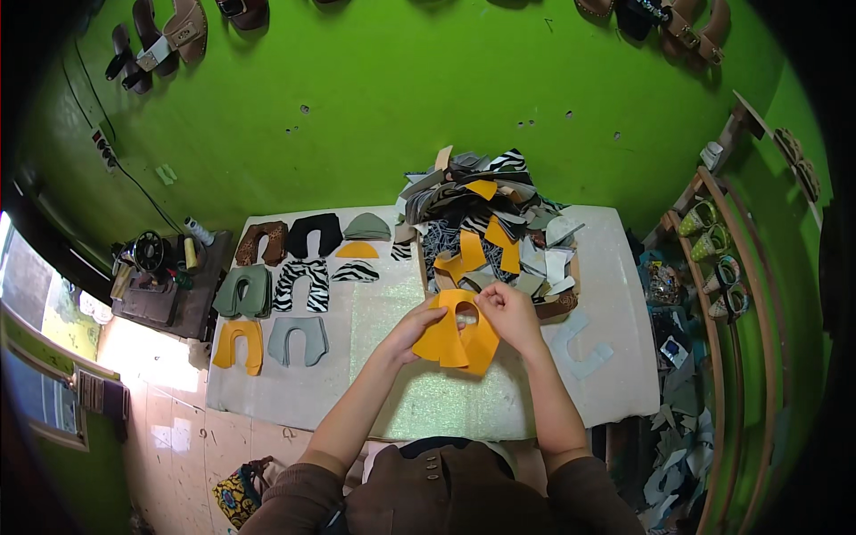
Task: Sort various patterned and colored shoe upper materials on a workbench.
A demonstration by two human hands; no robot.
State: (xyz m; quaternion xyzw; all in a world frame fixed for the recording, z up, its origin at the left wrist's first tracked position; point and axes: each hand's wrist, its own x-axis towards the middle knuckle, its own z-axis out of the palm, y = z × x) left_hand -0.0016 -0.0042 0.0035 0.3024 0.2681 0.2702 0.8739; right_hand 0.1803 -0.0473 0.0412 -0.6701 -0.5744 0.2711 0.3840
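Note:
Above the near middle of the white table, I hold a yellow piece of sheet material [481,346] with a rounded opening, its lower part split into overlapping flaps. My left hand [408,332] grips its left side, thumb on top and the other fingers underneath. At the upper right edge, the fingers of my right hand [510,312] are pinched together on the piece. Cut U-shaped pieces lie at the table's left: yellow [238,346], grey [299,341], green [243,292], zebra-striped [302,284], black [314,234] and brown spotted [261,242].
Behind my hands, a box [559,306] overflows with offcuts [473,201]. Half-round pieces [366,227] lie left of it. A pale U-shaped piece [584,352] rests at right. A sewing machine [150,254] stands left; a shoe rack [727,267] and scraps [669,437] are at right.

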